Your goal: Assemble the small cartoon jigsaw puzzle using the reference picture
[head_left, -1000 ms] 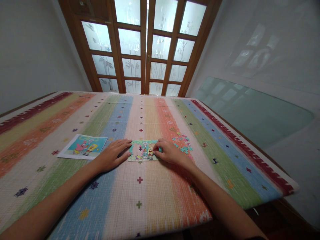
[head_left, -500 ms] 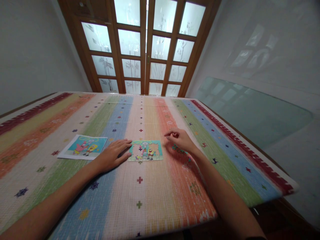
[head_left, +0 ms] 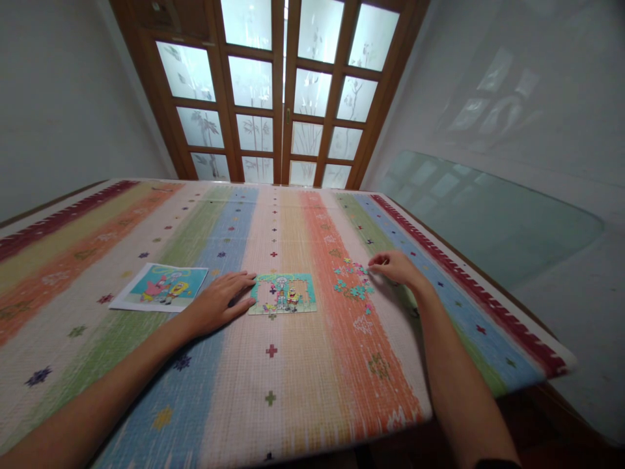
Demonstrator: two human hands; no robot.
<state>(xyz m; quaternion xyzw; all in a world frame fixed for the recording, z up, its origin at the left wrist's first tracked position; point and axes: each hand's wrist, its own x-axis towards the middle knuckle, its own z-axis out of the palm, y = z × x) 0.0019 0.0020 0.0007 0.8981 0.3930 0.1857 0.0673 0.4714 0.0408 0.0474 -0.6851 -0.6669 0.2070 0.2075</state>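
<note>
A partly assembled jigsaw puzzle with cartoon figures lies flat in the middle of the table, with bare gaps showing the cloth on its left and right. My left hand rests palm down, fingers stretched out, fingertips at the puzzle's left edge. To the right lies a scattered group of loose puzzle pieces, mostly teal with some pink. My right hand is at the right edge of these pieces, thumb and fingers pinched together; whatever is between the fingertips is too small to make out.
A printed picture sheet with the cartoon figures lies left of my left hand. A striped cloth covers the table. Glass-paned wooden doors stand beyond the far edge, with a glass panel along the right wall.
My right hand has moved right, from between the puzzle and the loose pieces to their far side, uncovering the pieces. My left hand stays at the puzzle's edge.
</note>
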